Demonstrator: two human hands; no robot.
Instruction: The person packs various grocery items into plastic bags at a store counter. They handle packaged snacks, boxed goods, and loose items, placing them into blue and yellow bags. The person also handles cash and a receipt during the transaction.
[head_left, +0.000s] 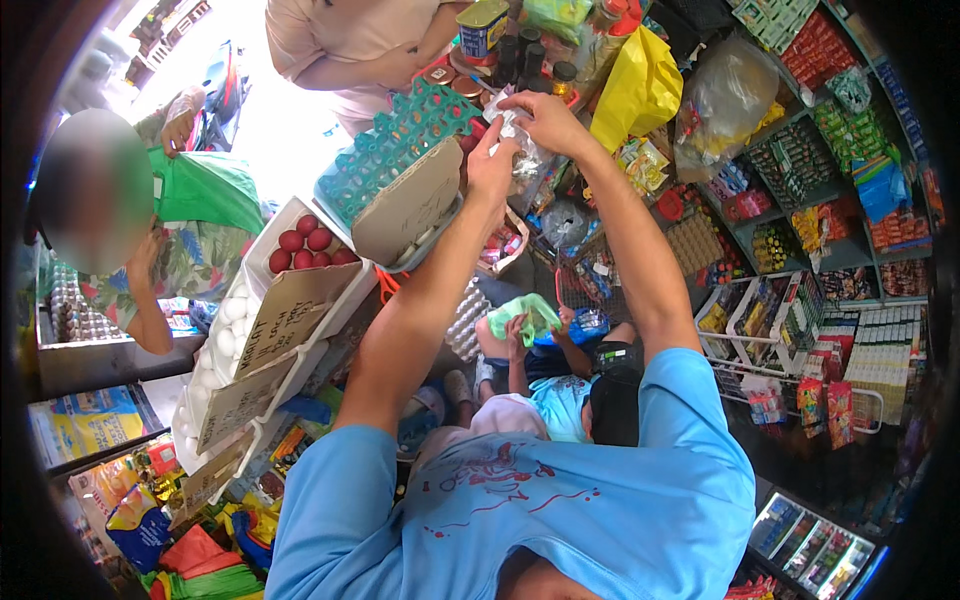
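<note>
Both of my arms reach forward to a crumpled clear plastic bag. My right hand holds it from above with bent fingers. My left hand grips its near left side; the exact finger contact is partly hidden. Just left of my hands, teal plastic egg trays stand in a light blue bin, with a blank-looking cardboard flap along its near side. Dark red eggs lie in a white container nearer the left, beside many white eggs. Cardboard signs with handwriting front them.
A person in a beige shirt stands across the counter. Another person at left holds a green bag. Someone seated below handles a light green plastic bag. Jars, a yellow bag and stocked shelves surround me.
</note>
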